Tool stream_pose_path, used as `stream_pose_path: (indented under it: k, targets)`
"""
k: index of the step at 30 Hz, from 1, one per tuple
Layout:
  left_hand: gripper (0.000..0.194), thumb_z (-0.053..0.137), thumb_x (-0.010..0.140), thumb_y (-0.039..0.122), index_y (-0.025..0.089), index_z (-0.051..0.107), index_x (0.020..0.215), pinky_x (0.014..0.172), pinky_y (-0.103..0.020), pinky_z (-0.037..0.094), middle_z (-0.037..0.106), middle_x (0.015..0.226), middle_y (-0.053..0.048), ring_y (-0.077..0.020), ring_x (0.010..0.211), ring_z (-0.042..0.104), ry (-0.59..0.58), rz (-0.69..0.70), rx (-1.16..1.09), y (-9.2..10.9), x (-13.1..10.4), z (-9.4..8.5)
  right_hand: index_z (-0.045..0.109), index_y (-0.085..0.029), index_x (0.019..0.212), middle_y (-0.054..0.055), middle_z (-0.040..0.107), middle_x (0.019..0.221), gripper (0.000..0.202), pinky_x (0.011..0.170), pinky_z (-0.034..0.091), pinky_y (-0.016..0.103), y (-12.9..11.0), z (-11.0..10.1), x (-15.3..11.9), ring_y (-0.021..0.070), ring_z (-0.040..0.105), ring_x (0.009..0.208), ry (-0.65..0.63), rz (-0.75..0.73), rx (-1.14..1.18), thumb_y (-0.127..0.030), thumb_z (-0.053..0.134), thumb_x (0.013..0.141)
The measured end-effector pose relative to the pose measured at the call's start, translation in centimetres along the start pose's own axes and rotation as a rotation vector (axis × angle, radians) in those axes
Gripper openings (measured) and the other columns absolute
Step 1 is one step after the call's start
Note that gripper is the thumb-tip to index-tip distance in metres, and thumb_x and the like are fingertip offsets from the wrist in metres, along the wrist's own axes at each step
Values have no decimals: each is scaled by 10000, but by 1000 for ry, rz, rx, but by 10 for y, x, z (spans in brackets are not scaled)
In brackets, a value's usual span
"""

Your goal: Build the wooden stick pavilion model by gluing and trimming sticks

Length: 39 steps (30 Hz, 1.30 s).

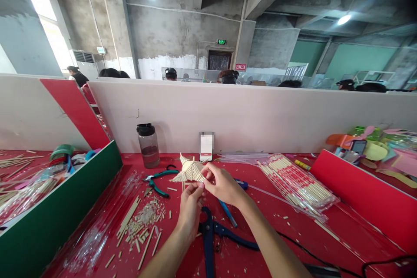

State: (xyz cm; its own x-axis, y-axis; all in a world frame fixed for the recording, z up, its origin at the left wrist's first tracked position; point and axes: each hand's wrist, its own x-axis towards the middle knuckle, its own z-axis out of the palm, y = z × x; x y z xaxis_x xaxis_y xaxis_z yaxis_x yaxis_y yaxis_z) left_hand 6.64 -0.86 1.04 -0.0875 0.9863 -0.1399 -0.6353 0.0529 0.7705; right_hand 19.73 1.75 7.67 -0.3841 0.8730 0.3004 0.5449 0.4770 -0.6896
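A pale wooden-stick model [191, 171] with pointed corners is held up over the red table. My left hand [191, 202] grips its lower edge between thumb and fingers. On its right side, my right hand [222, 183] pinches a corner, fingers closed. Whether a small loose piece sits between the right fingertips I cannot make out. Below my hands lies a dark blue cutter [208, 230] with its handles spread. Green-handled pliers [159, 182] rest just left of the model. A blue pen-like stick [228, 213] shows beneath my right hand.
Cut sticks and crumbs [143, 221] litter the left side. A water bottle [148, 145] and a phone [206, 147] stand by the white partition [260, 117]. Packs of sticks [299, 182] lie at right. Green [65, 208] and red dividers [365, 200] flank the table; a black cable [312, 252] crosses the front right.
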Motion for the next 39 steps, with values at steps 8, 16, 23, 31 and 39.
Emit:
stream_pose_path:
  k: [8, 16, 23, 31, 39]
  targets:
    - [471, 930, 528, 456, 126, 697, 769, 562, -190, 405, 599, 686, 7, -81, 588, 505, 7, 17, 38, 1, 1, 1, 586, -234, 1033, -7, 679, 820, 191, 672, 438, 248, 2, -2, 0, 158, 635, 736, -3, -19, -3, -193, 613, 848]
    - [451, 922, 546, 447, 128, 710, 782, 570, -187, 407, 636, 706, 2, -80, 591, 518, -32, 9, 34, 0, 2, -1, 562, -234, 1015, -13, 670, 807, 163, 630, 402, 232, -1, 1, 0, 150, 619, 704, 25, -19, -70, -191, 598, 861]
    - [438, 931, 519, 424, 132, 702, 753, 547, -191, 405, 622, 666, 6, -86, 570, 516, -11, 7, 45, 5, 0, 2, 545, -235, 989, -13, 660, 800, 156, 637, 400, 236, -6, 0, 0, 156, 620, 707, 15, -18, -68, -176, 589, 851]
    - [459, 931, 540, 440, 134, 698, 791, 572, -176, 429, 602, 698, 13, -78, 611, 522, -19, -8, 60, 4, 4, -2, 530, -239, 1007, -23, 656, 782, 182, 632, 395, 227, -2, 1, 1, 146, 612, 690, 8, -38, -47, -154, 567, 850]
    - [499, 947, 484, 432, 129, 693, 789, 568, -173, 428, 605, 691, 13, -76, 603, 523, 6, -16, 53, 6, 1, 0, 538, -239, 1002, -29, 654, 777, 195, 629, 394, 220, -3, 0, 2, 140, 613, 687, 11, -33, -40, -145, 577, 836]
